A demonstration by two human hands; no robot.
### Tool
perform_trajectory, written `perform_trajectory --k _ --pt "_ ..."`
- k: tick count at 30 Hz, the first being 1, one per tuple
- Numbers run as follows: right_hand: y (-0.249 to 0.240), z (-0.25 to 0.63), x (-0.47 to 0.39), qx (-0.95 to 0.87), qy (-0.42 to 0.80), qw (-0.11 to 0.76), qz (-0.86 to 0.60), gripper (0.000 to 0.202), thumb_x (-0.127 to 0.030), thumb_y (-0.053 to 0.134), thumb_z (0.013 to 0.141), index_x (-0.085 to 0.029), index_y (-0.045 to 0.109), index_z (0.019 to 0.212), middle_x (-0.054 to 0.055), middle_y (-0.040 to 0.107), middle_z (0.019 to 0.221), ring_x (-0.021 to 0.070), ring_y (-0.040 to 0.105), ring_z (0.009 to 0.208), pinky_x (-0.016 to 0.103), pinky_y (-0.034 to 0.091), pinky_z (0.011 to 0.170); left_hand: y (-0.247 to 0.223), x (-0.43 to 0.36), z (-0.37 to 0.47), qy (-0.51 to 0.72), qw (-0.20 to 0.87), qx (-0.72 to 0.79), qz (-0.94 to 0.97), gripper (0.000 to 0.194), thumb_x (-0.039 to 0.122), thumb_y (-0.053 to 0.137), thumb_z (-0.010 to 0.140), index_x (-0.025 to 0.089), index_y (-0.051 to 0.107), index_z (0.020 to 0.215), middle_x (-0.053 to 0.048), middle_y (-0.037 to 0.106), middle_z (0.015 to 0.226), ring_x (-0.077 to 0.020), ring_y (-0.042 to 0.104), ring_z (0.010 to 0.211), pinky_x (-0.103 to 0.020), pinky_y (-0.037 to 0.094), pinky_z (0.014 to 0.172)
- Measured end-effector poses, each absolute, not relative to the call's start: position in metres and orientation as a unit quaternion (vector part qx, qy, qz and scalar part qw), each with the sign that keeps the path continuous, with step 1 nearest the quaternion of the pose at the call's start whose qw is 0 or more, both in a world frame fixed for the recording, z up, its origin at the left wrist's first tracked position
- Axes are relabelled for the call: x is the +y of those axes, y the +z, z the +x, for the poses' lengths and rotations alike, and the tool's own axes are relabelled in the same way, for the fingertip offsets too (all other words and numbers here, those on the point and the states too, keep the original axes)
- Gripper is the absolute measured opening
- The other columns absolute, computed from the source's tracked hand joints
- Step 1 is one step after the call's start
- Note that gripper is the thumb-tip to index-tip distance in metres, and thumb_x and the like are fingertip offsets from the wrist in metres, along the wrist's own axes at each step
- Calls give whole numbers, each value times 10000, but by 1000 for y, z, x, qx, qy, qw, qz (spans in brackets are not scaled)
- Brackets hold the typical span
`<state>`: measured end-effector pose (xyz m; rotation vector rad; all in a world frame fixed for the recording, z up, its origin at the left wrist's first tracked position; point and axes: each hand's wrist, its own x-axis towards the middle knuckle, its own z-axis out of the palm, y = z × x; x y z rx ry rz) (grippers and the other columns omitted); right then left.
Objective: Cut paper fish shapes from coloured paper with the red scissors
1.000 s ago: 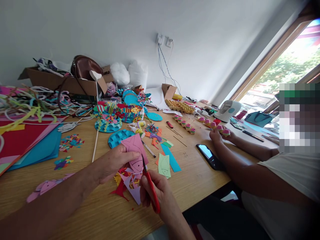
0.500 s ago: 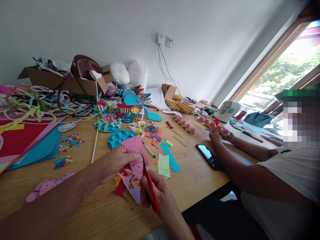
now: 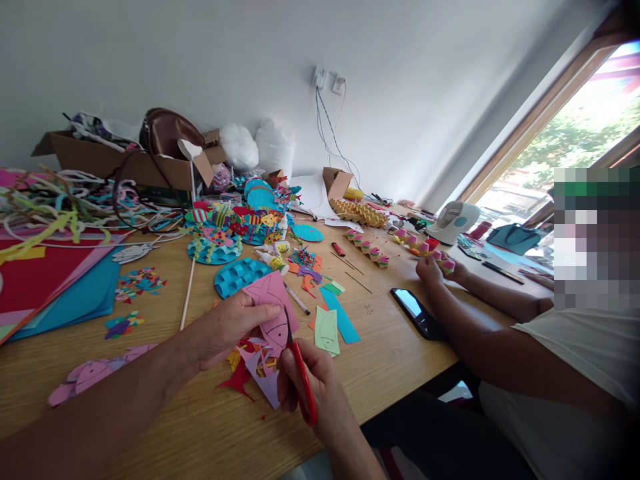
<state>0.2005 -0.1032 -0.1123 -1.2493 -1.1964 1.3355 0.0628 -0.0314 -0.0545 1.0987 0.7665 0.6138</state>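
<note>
Pinched in my left hand (image 3: 235,327) is a piece of pink paper (image 3: 265,293) with a fish drawn on it in dark lines. My right hand (image 3: 317,390) grips red-handled scissors (image 3: 304,387), whose dark blades lie along the right side of the fish drawing. Below the paper, coloured scraps (image 3: 237,383) in red, yellow and lilac lie on the wooden table (image 3: 200,433). A light green paper (image 3: 327,330) with another drawn fish rests to the right. Cut pink fish shapes (image 3: 93,373) lie near my left forearm, which partly covers them.
Coloured paper sheets (image 3: 95,293) and a tangle of pipe cleaners (image 3: 70,200) fill the left. Blue egg-tray pieces (image 3: 240,277) and glue bottles (image 3: 275,260) stand ahead. A co-worker's hands (image 3: 433,270) hold a painted egg-carton strip (image 3: 415,243) at right, beside a phone (image 3: 413,310).
My hands, the pink paper and the scissors look almost unmoved. The view has shifted very slightly, and the co-worker at right has leaned a little to the left.
</note>
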Motion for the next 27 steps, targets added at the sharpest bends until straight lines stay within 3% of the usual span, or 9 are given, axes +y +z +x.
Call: perform_trajectory --k 27 --pt "-100 206 -106 -508 540 424 -520 578 -745 519 697 -179 464 593 -26 503 438 60 404 347 174 286 354 -53 -31 59 251 723 372 525 216 333 676 577 145 647 679 1 665 623 -129 573 559 -250 461 587"
